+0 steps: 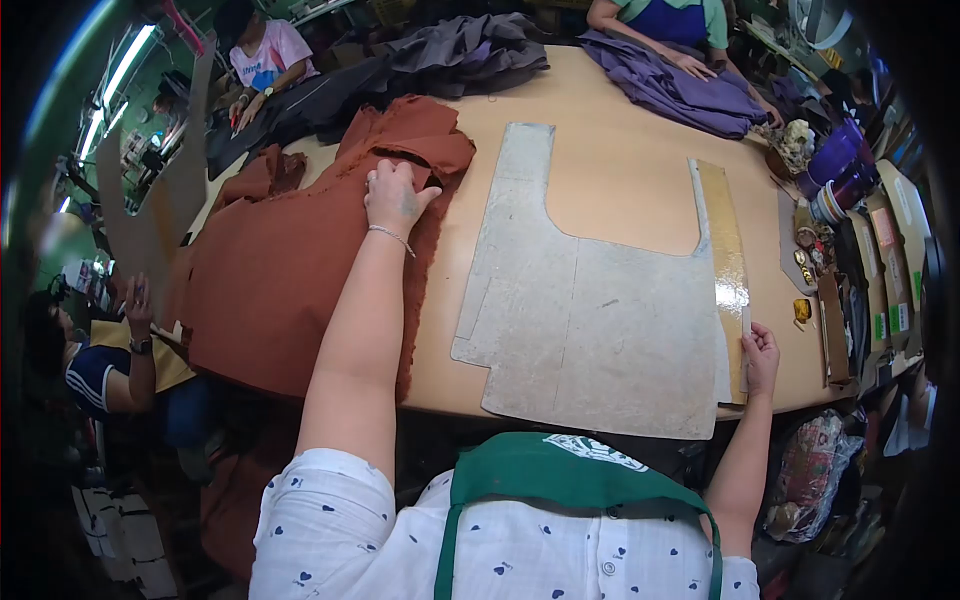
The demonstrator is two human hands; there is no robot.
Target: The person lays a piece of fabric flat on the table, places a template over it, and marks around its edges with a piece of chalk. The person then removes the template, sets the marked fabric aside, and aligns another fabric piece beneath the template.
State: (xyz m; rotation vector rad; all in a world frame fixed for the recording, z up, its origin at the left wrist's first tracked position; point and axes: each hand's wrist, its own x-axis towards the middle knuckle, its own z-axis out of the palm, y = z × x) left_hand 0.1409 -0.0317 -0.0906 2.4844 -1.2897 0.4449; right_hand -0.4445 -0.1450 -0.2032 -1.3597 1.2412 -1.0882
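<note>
A stack of rust-red cut fabric (280, 290) with frayed edges lies on the left part of the table. My left hand (397, 197) reaches to its upper part, fingers curled over a fold of the cloth. Right of the stack lies a large grey cardboard pattern (620, 320) with a deep U-shaped cutout at its far side. A shiny brown taped strip (730, 270) runs along the pattern's right side. My right hand (762, 358) pinches the right edge of this strip near the front of the table.
Dark grey fabric (430, 55) and purple fabric (680, 85) lie at the back, each with a person's hands on it. Another person sits at the left. Purple containers (835, 155), a yellow tape roll (802, 310) and cardboard boxes (835, 330) line the right side.
</note>
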